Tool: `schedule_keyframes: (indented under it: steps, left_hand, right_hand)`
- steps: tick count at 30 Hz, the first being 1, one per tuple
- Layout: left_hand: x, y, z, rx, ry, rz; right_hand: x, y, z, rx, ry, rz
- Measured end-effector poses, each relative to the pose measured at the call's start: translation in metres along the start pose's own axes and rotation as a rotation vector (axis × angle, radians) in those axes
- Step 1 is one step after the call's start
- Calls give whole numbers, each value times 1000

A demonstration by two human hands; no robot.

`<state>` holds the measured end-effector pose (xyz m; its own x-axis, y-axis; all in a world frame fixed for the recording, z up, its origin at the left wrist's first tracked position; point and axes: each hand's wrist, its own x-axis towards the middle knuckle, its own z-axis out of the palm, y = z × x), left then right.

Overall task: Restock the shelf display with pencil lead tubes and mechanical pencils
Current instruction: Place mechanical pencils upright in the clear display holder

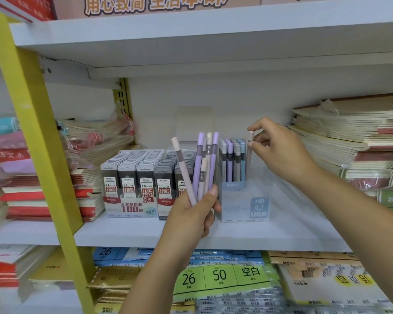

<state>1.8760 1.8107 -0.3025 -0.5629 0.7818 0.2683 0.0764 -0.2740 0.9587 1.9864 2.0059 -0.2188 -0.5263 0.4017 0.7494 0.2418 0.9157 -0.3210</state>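
- head view: left hand [196, 210] is wrapped round a fanned bunch of mechanical pencils [202, 165], caps up, held just left of the clear display box [245, 200] as ready stock.
- right hand [279, 150] reaches in from the right, wrist bent down, thumb and forefinger pinching a single pencil [250, 147] by its cap, upright at the box's right edge, likely so it drops in straight.
- lead tubes [145, 177] sit in rows left on the shelf [123, 232].

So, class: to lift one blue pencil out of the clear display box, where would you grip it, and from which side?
Grip the blue pencil by its cap end, coming from above. It stands upright in the clear display box, packed among other pencils, with the box walls round its lower half; only the top is free. The right hand pinches a beige pencil the same way.
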Motion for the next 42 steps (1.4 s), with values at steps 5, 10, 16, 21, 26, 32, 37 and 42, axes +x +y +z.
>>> schedule_keyframes:
  steps: [5, 10, 16, 21, 26, 32, 37, 42]
  left_hand:
    - [1, -1, 1, -17, -7, 6]
    - [2, -4, 2, -1, -12, 9]
    - [2, -4, 3, -7, -18, 12]
    - [2, -5, 2, 9, -21, 10]
    - [1, -3, 2, -104, -84, 9]
    - [-1, -2, 7, -117, -141, 20]
    - [-2, -2, 3, -93, -101, 8]
    - [0, -3, -6, -73, -1, -8]
  right_hand:
    - [2, 2, 1, -12, 7, 16]
    - [3, -1, -1, -14, -8, 11]
    - [5, 5, 2, -218, 10, 29]
    - [8, -3, 0, -273, -141, 102]
    - [-16, -32, -8, -39, 139, 38]
    - [-40, -67, -5, 745, -137, 305]
    - [-33, -69, -10, 855, -80, 357]
    - [-18, -56, -38, 701, 165, 127]
